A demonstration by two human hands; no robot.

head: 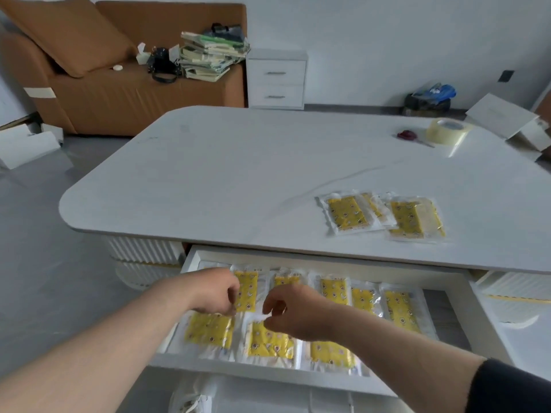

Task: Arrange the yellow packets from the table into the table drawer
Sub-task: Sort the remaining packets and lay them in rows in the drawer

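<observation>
The left hand (214,290) has its fingers curled down at the far right corner of the near left packet (208,327). I cannot tell if it grips it. The right hand (293,312) pinches the clear far edge of the near middle packet (269,342). Both packets lie flat in the open drawer (253,372). A row of yellow packets (334,290) lies behind them. More packets (347,214) overlap on the white table (238,174), to the right. At the far right sit a tape roll (448,131) and red scissors (407,135).
</observation>
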